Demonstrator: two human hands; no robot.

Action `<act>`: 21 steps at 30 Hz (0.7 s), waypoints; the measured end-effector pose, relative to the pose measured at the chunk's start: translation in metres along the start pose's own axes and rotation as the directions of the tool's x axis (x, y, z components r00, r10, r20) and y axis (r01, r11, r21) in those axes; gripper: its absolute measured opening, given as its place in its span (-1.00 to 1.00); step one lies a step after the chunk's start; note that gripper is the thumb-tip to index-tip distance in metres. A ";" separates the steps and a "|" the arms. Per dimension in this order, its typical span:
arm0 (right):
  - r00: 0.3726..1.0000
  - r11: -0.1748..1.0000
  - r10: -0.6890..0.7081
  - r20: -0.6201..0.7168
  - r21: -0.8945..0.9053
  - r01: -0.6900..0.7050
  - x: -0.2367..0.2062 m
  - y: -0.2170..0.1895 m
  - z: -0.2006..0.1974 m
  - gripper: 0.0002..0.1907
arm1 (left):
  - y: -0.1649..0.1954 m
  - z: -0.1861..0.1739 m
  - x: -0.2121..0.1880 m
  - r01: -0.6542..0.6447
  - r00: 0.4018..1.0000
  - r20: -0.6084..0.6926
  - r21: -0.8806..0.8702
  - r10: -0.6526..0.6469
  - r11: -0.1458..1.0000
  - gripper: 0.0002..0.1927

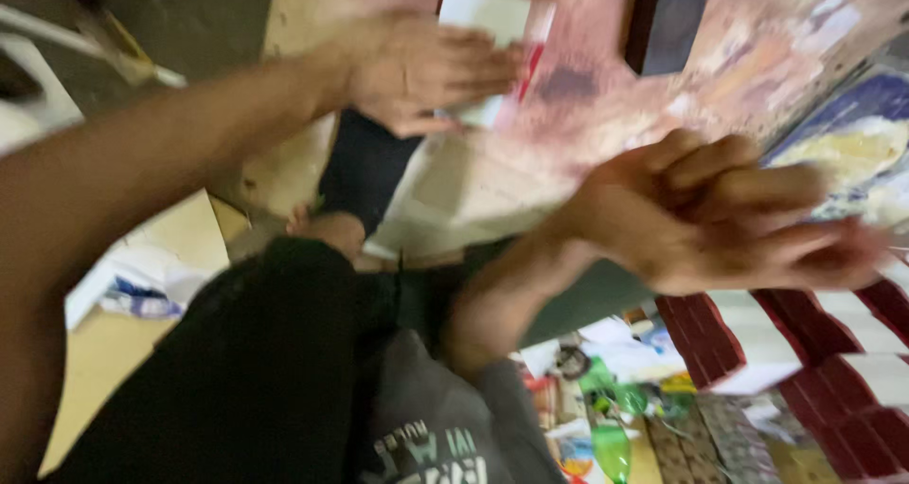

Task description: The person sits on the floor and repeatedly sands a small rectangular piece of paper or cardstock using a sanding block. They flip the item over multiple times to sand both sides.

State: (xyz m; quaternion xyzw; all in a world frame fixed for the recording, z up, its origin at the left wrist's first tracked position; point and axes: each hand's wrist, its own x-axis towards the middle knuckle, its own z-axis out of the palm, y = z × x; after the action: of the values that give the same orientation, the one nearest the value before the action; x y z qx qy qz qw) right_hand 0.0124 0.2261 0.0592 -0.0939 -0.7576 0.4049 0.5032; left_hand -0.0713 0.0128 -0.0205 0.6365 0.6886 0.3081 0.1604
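on the pinkish patterned bench [606, 115], the left hand [426, 67] lies flat with fingers spread out together, pressing down on a white card with a red edge [492, 29]. the card sits at the far side of the bench, partly covered by the palm. the right hand [729, 214] hovers nearer, above the bench edge, its fingers curled loosely inward; motion blur hides whether it grips anything, so i cannot tell. just below it are stacked red and white boxes [805, 351], close to the wrist. a dark rectangular object [668, 15] rests on the bench beyond the right hand. a pale sheet [473, 195] lies between both hands. low down, a green bottle [611, 446] stands among cluttered packages on the floor.
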 end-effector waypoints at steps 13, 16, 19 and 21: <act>0.895 0.901 0.171 0.412 -0.434 0.028 -0.049 0.005 0.072 -0.57 | 0.004 -0.003 0.006 -0.106 0.993 0.061 0.116 0.099 0.988 -0.18; 0.952 0.935 0.245 0.181 -0.305 -0.182 -0.014 0.005 0.046 -0.59 | 0.020 -0.004 0.002 -0.048 0.961 0.269 0.404 -0.069 0.914 -0.12; 0.998 0.998 0.059 0.002 0.012 -0.059 0.011 -0.007 0.008 -0.62 | 0.069 0.018 0.002 0.012 0.823 0.484 0.509 -0.298 0.861 0.03; 0.980 0.993 0.026 0.195 -0.117 -0.003 -0.015 -0.002 0.036 -0.64 | 0.087 0.028 0.005 0.020 0.838 0.400 0.656 -0.370 0.755 0.16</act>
State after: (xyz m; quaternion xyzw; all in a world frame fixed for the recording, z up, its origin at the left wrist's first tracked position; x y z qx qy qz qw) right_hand -0.0098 0.1976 0.0444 -0.0882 -0.8251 0.3710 0.4169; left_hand 0.0132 0.0241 0.0139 0.6318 0.7487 -0.1370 0.1467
